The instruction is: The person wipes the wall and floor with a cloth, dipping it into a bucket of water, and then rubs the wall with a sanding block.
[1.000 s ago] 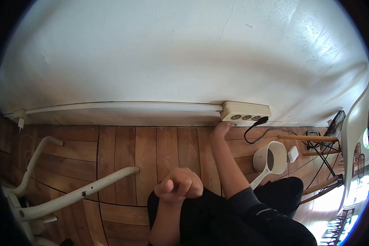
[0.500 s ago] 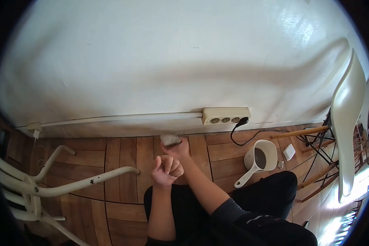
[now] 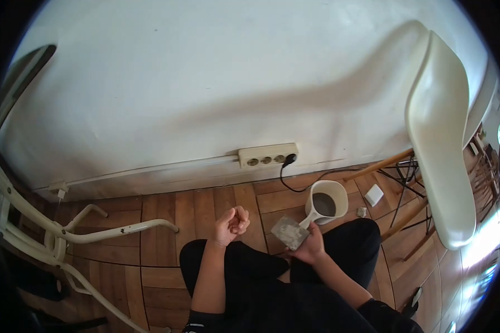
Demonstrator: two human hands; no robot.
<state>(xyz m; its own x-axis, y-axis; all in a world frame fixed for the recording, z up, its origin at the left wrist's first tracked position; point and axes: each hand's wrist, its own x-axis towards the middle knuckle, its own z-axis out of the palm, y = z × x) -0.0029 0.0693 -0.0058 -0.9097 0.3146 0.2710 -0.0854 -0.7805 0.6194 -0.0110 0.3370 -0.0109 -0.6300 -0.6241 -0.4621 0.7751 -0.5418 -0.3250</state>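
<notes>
My left hand (image 3: 231, 226) is raised above the floor in front of my left knee, its fingers curled in and nothing visible in them. In my right hand (image 3: 312, 245) is a flat, squarish grey piece (image 3: 289, 233) with whitish patches, gripped at its right edge. This piece is beside the handle of a cream-coloured pot (image 3: 341, 206), which stands on the floor with grey contents inside. The right fingers are close to the pot's handle; whether they touch it I cannot tell.
A power strip (image 3: 268, 156) with a black plug is on the wall (image 3: 205, 94). A white box (image 3: 374, 195) and a small lump (image 3: 361, 212) lie right of the pot. Metal chair legs (image 3: 116, 232) stand at left, a cream chair seat (image 3: 439, 139) at right.
My right hand has moved from near the wall's base to the right and back beside the pot, carrying the grey piece. My left hand stays curled. The view has shifted right.
</notes>
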